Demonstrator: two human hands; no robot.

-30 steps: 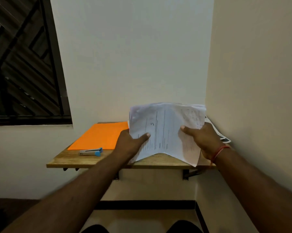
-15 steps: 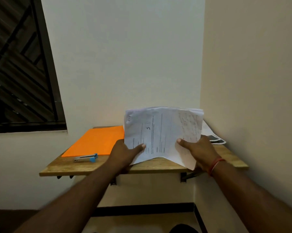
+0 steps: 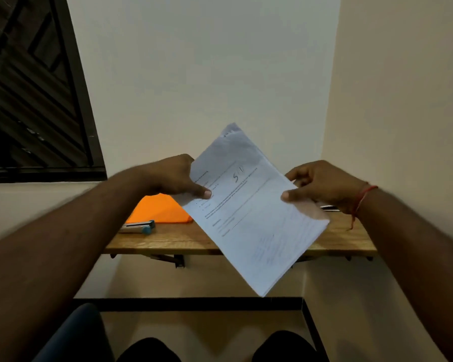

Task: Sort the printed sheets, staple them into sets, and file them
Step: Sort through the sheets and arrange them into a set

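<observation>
White paper, thin and floppy, rectangular: stack of printed sheets [image 3: 249,212] held up in the air over the front edge of the worktop [image 3: 168,240], not touching it. Pinched at both long edges: left hand [image 3: 172,176] on left edge w/ thumb on the printed face, right hand [image 3: 322,185] on right edge, thumb on top, fingers behind. Both closed on the paper, neither free. Long axis diagonal: far-left corner high, near-right corner low, toward the lap. Handwritten mark + typed lines on top sheet, txt too blurred to read. Staple present or not: can't tell.

Key relation for next move, as a judgement: stapler [image 3: 138,227] down-left of stack, flat on the wooden worktop near its front edge, just beside orange folder [image 3: 155,209]; closer to left hand than right. Prob. needs stack squared, then one hand freed for it.

Stapler small, silver w/ blue tip. Folder flat, smooth, matte. Also more sheets [image 3: 330,208] on worktop behind right hand, mostly hidden. Red thread [image 3: 364,195] on right wrist.
</observation>
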